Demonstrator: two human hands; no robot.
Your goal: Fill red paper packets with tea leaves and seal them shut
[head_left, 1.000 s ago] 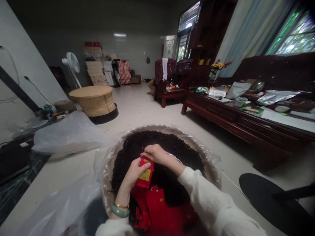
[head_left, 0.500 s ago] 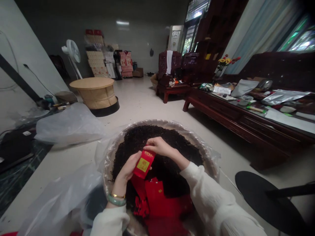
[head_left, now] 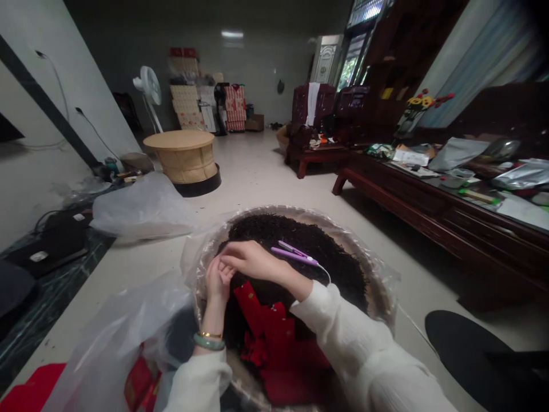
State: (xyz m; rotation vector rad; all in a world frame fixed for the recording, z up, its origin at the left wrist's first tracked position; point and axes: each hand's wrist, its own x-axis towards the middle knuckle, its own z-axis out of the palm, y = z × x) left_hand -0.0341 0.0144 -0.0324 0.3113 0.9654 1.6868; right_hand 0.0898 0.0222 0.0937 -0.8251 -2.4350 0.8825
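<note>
My left hand (head_left: pixel 217 281) is at the left side of a round basket (head_left: pixel 381 292) lined with clear plastic, palm up and fingers curled. My right hand (head_left: pixel 245 257) reaches across, its bent fingers meeting the left palm. Whatever lies between them is hidden. Beneath both hands spreads a heap of dark, dry tea leaves (head_left: pixel 283 229). A purple hair-straightener-like clamp (head_left: pixel 295 256) with a white cord rests on the leaves, right of my right hand. Flat red packets (head_left: pixel 249 300) lie nearer to me, beside small crumpled red pieces (head_left: pixel 256 350).
At lower left a clear plastic bag (head_left: pixel 115 320) stands by red packets (head_left: pixel 141 380). Another plastic bag (head_left: pixel 143 206) lies farther off. A round wooden table (head_left: pixel 180 139), a white fan (head_left: pixel 150 86), a long cluttered wooden table (head_left: pixel 398 191) and a black round base (head_left: pixel 463 355) surround the basket.
The red packet that both hands held is out of them. My hands have moved left and come together, and the purple clamp has come into sight. The view has turned slightly left.
</note>
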